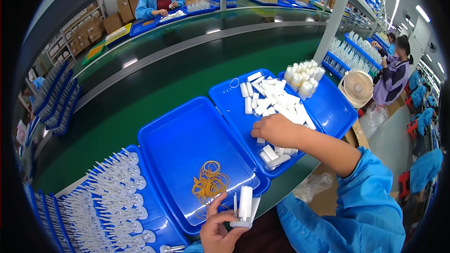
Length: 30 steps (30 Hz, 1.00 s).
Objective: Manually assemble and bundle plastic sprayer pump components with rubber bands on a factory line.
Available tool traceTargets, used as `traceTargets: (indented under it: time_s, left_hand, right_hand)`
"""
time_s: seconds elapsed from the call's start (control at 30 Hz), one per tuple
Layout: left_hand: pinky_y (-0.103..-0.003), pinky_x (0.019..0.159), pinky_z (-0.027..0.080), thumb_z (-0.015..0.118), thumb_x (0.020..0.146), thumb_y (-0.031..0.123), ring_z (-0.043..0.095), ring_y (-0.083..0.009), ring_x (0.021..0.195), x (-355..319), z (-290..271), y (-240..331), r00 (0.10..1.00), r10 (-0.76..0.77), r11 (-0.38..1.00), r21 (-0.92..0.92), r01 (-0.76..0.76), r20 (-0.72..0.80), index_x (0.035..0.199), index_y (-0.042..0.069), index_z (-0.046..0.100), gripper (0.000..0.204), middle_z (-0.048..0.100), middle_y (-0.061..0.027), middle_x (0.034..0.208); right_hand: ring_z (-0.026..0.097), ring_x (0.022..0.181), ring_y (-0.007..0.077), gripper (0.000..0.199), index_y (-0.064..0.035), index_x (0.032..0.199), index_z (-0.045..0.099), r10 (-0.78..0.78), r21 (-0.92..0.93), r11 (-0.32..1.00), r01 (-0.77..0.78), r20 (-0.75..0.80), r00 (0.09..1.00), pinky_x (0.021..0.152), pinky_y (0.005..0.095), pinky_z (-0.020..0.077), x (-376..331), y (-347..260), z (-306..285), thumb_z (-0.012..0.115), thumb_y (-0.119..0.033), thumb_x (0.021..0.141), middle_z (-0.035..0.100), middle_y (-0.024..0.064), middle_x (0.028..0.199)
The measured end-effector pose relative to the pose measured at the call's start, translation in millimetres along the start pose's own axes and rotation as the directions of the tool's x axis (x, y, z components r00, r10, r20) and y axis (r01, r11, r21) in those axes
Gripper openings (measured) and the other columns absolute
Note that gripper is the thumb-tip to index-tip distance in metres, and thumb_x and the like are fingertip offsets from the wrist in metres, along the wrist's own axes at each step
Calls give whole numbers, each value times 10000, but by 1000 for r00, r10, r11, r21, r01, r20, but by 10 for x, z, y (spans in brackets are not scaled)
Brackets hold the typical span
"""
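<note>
Left of the rubber-band tray [180, 131], clear stemmed parts [105, 206] are standing packed in rows. At the tray's near edge, my left grip [219, 231] is holding a round base [241, 224] with a white tube [245, 201] standing upright. Right of the tray, my right grip [276, 129] is hanging low, fingers curled, among loose white pieces [276, 96]; whether it's holding any, I'm not telling for certain.

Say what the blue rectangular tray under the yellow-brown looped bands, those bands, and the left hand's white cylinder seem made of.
Blue rectangular tray: probably glossy moulded plastic; bright reflections, rounded corners.
Yellow-brown looped bands: likely rubber, finish unclear; thin, tangled, curling strands.
White cylinder: perhaps smooth plastic or coated card; even, plain surface.
</note>
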<state>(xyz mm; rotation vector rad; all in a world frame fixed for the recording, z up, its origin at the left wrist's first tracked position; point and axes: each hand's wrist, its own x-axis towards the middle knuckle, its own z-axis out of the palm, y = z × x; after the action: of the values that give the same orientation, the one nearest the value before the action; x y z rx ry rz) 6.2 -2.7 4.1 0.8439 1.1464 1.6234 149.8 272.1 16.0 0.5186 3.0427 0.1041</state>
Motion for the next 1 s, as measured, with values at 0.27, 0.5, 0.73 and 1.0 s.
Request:
traceTargets:
  time_s: [0.27, 0.5, 0.73, 1.0]
  left_hand:
    - [-392, 990, 324, 647, 688, -93, 423, -302, 1188, 47, -27, 0, 992, 126, 990, 73, -123, -32, 928, -15, 597, 257, 428, -224, 1282]
    - [-424, 960, 314, 663, 702, -48, 466, -313, 1108, 84, -45, 31, 949, 301, 841, 445, -308, 89, 862, 28, 628, 180, 609, -107, 949]
    - [-429, 926, 320, 689, 679, 12, 538, -293, 931, 65, 80, 197, 967, 221, 813, 524, -253, 123, 797, 57, 660, 130, 638, -77, 789]
    - [-412, 927, 314, 687, 686, 47, 572, -230, 834, 55, 87, 205, 961, 242, 798, 535, -277, 137, 779, 64, 670, 96, 644, -58, 756]
  right_hand:
    - [604, 765, 280, 342, -91, 1033, 542, 82, 9, 997, -82, -1, 997, 631, 378, 501, 120, 32, 122, 571, -52, 694, 561, 97, 877]
    - [598, 648, 176, 522, -74, 1218, 401, 499, 840, 489, -235, -48, 865, 555, 302, 485, 50, -306, -167, 597, -14, 738, 575, 77, 846]
    - [511, 831, 83, 505, -73, 1307, 343, 116, 931, -360, -54, 102, 988, 715, 224, 437, -53, -795, -344, 566, -78, 854, 519, 30, 917]
    - [524, 842, 93, 260, -60, 1118, 449, 7, 845, -519, -130, 156, 988, 720, 238, 433, -86, -852, -281, 544, -91, 878, 522, 36, 934]
